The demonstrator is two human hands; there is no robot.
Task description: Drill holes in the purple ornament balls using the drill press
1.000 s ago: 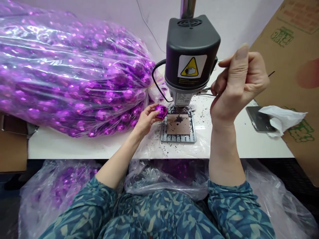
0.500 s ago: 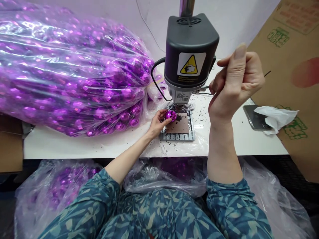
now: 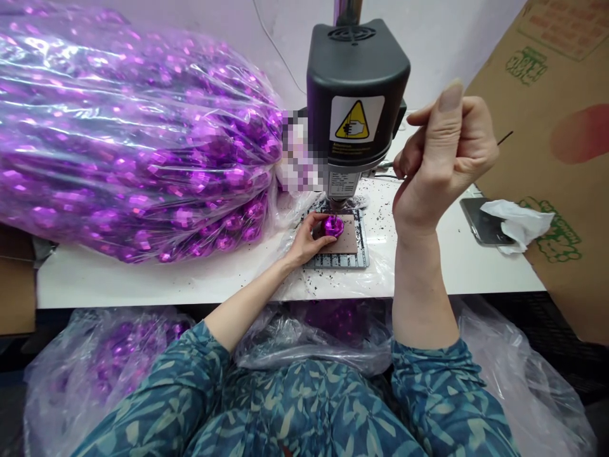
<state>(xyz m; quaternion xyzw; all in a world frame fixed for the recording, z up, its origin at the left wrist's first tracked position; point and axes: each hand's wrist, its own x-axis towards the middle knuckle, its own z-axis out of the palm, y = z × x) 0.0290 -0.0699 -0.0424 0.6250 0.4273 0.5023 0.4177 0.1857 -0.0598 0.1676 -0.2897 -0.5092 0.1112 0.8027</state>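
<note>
My left hand (image 3: 308, 242) pinches a shiny purple faceted ball (image 3: 333, 226) between thumb and fingers. The ball sits on a brown board (image 3: 345, 238), which lies on the grey slotted base plate (image 3: 361, 260) of a small bench drill press (image 3: 356, 82). The drill's lower end is right above the ball; whether its bit touches the ball I cannot tell. Raised to the right of the drill's dark housing, my right hand (image 3: 442, 155) is closed around the drill press handle (image 3: 384, 166). Most of that handle is hidden by the fingers.
A large clear bag (image 3: 143, 139) of purple balls fills the left of the white table (image 3: 143, 282). Dark shavings are scattered around the base. A phone (image 3: 480, 222) with a crumpled tissue (image 3: 521, 222) lies at right, by a cardboard box (image 3: 537, 152). More plastic bags (image 3: 104, 362) hang below the edge.
My left hand has moved the purple ball slightly right, onto the board beneath the drill. My right hand stays closed at about the same height. The whole view has shifted a little.
</note>
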